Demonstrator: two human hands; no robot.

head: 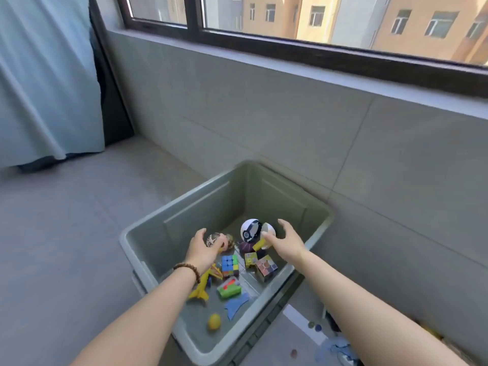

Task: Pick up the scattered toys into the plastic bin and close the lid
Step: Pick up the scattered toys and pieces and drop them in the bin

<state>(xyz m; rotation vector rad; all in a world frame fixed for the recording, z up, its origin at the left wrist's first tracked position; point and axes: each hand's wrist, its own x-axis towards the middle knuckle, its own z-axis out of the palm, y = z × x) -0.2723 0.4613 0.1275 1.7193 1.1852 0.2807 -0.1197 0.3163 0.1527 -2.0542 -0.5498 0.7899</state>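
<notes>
The grey-green plastic bin (280,199) stands open on the floor by the wall. Both of my hands are over it. My left hand (203,250) cups a small ball with a printed face (214,239) above the bin's left side. My right hand (286,240) is open with its fingers spread, beside a white and blue ball (250,229) and a white shell piece (270,229). On the bin's bottom lie a colour cube (229,265), a pastel cube (266,269), a yellow toy plane (202,287), a green block toy (229,289), a blue piece (236,305) and a yellow ball (214,322).
Right of the bin, a pale flat panel (298,317) lies on the floor with small marbles (314,326) and a blue toy (339,348) near it. A tiled wall (290,122) under a window runs behind the bin. A blue curtain (45,83) hangs at the left above grey floor (66,233).
</notes>
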